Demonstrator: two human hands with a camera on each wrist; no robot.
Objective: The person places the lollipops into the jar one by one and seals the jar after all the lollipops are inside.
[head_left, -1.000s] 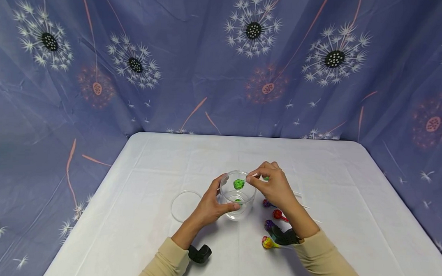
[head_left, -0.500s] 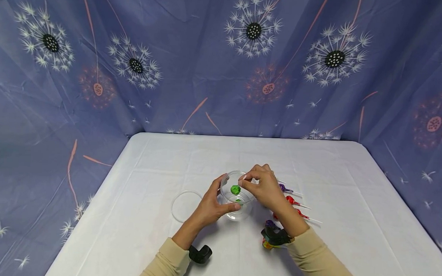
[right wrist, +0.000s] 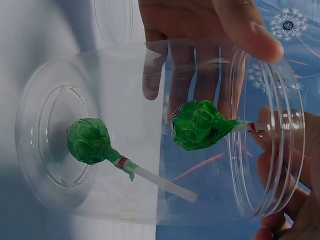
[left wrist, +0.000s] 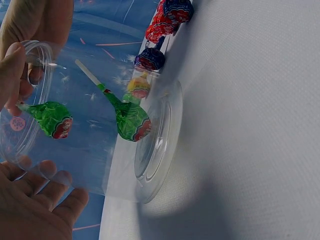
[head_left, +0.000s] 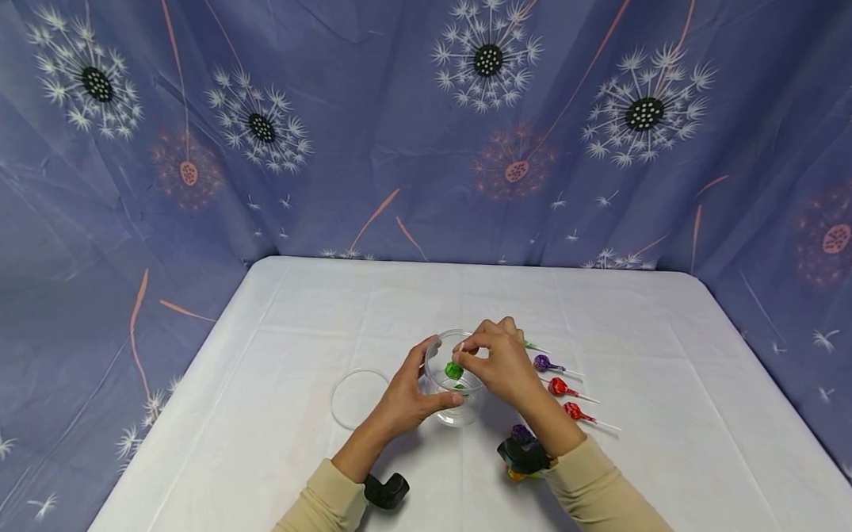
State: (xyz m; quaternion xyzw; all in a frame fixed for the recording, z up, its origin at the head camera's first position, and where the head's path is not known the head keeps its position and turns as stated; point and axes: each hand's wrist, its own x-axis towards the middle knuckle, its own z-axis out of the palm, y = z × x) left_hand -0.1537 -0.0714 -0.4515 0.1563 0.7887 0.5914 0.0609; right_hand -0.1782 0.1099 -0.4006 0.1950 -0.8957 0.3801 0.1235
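A clear plastic jar (head_left: 462, 417) stands upright on the white table, its mouth facing up. My left hand (head_left: 409, 396) holds it near the rim, thumb on the near side and fingers round the far left wall. My right hand (head_left: 502, 364) is at the jar's mouth and pinches the white stick of a green-wrapped lollipop (right wrist: 197, 125). That lollipop hangs head down inside the upper part of the jar. Below it, a second green lollipop (right wrist: 89, 141) rests with its head on the jar's bottom and its stick slanting up.
A clear round lid (head_left: 332, 399) lies left of the jar. To the right are a purple lollipop (head_left: 541, 363), two red lollipops (head_left: 559, 387) and another purple one (head_left: 522, 433), partly behind the right wrist's black camera (head_left: 525, 455). A patterned blue curtain (head_left: 374, 137) hangs behind the table.
My right hand has moved left and slightly down, bringing the green lollipop from over the rim into the jar. More lollipops show on the right. My left hand and the jar have stayed put.
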